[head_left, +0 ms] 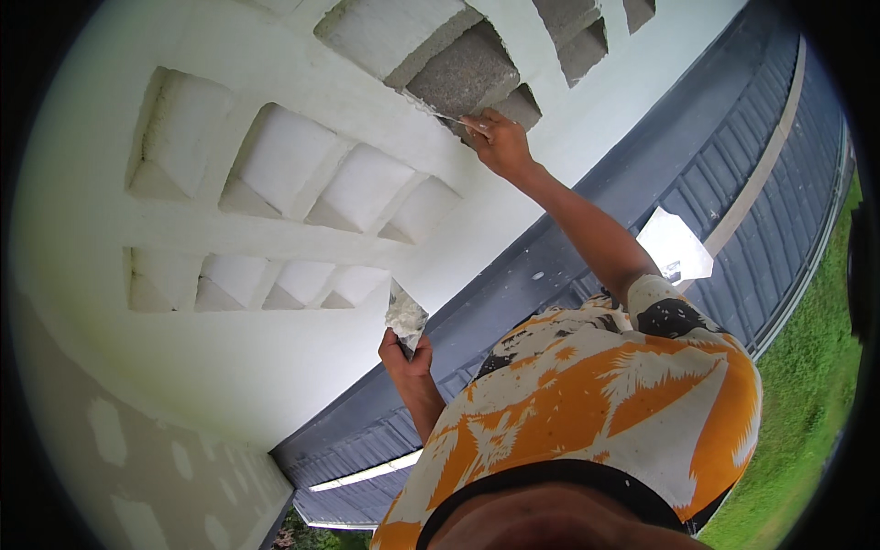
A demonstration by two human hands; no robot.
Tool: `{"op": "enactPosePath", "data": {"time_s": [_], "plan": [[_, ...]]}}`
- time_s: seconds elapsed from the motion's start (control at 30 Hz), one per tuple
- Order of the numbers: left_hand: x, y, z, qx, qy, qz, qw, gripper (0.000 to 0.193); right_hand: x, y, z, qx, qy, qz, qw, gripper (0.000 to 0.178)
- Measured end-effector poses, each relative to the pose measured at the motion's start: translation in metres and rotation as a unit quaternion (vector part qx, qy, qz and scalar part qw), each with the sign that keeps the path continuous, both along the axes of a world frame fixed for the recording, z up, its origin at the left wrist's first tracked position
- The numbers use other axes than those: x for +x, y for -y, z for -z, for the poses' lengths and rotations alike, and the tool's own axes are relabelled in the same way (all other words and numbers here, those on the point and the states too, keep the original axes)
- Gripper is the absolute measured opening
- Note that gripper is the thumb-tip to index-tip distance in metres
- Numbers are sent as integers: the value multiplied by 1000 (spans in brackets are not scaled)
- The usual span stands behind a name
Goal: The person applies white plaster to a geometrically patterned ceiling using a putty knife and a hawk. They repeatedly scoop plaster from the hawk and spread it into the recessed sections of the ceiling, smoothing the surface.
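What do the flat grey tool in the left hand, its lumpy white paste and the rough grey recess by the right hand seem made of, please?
Flat grey tool: probably metal, smooth, given its silvery look.
Lumpy white paste: likely putty or plaster, matte, heaped in soft mounds.
Rough grey recess: concrete or cement render, perhaps, unpainted-looking and coarsely grained.

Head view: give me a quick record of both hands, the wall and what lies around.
left hand: grips a flat plate bearing white paste
right hand: raised, holding a thin tool at the lower edge of a rough grey recess; exact contact unclear
wall: white wall with rows of recesses, some white inside, some bare grey
nearby: dark ribbed roof, white piece on it
beyond: green grass
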State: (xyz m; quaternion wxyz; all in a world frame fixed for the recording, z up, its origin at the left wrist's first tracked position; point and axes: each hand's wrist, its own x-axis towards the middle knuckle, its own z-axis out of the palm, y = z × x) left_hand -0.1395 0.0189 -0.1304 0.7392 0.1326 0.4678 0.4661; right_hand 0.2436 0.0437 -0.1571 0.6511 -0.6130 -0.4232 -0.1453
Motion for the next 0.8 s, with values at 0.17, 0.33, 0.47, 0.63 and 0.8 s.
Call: {"op": "enactPosePath", "data": {"time_s": [0.17, 0.33, 0.47, 0.63, 0.8], "plan": [[0, 0, 4, 3, 6, -1, 1000, 15, -13, -7, -54, 57, -58, -25, 996, 25], [8, 9, 2, -6, 5, -38, 999, 16, -3, -5, -21, -62, 72, 46, 994, 26], [-7, 7, 22, -5, 7, -3, 1000, 13, -22, 13, -7, -38, -21, 68, 997, 22], [11, 12, 3, -5, -28, -26, 999, 15, -49, 0, -44, -59, -264, -59, 961, 11], [11, 7, 2, -11, -4, -20, 1000, 15, -57, -23, -104, -22, -274, -68, 959, 19]]}}
